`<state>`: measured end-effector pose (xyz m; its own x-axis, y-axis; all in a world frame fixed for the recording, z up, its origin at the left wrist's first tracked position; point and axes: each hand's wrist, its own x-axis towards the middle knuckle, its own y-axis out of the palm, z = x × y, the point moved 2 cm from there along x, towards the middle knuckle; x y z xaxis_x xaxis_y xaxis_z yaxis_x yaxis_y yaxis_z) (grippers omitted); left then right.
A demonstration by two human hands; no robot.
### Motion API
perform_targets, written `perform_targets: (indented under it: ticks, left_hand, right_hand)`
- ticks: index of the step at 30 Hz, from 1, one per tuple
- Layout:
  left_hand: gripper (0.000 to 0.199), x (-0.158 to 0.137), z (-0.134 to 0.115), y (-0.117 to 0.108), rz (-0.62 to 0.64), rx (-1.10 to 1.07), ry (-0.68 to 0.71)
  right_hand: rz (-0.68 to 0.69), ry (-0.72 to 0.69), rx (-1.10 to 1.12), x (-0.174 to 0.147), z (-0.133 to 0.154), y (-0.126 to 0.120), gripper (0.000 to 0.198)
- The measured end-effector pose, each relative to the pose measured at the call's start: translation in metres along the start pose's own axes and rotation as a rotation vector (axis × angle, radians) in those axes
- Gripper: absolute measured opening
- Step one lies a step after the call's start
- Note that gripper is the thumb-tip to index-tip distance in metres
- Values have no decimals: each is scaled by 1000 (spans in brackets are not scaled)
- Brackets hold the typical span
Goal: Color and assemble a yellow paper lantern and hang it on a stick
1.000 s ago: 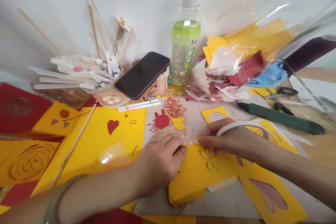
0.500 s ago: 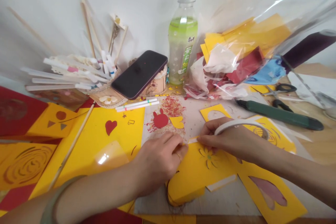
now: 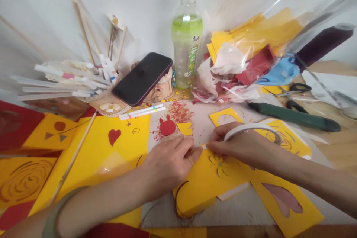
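While the right hand [image 3: 232, 144] pinches a white strip [image 3: 205, 146] on the far edge of yellow paper [image 3: 202, 182], the left hand [image 3: 170, 160] touches that paper (its grip I cannot tell). Grey board [image 3: 240, 212] lies beneath.

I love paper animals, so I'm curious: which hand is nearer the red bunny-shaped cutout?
Left. The left hand is just on the near side of the red bunny-shaped cutout; the right hand is farther off, to the cutout's right.
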<state>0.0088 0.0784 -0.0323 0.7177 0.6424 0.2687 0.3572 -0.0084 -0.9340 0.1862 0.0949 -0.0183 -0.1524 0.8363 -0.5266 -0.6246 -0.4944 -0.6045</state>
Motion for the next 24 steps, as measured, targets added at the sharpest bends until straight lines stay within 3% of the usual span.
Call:
perform_targets:
  ticks: [9, 17, 21, 24]
  left_hand:
    - [18, -6, -3, 5, -21, 232, 194]
    - [19, -11, -4, 5, -21, 296, 283]
    - [17, -9, -6, 2, -21, 304, 330]
    - [16, -9, -7, 2, -35, 314, 338]
  right_hand:
    - [-12, -25, -20, 1, -3, 1, 18]
    - [-96, 1, -226, -3, 11, 0, 15]
    - [-147, -32, -278, -2, 11, 2, 14]
    - [-162, -118, -185, -9, 10, -3, 14]
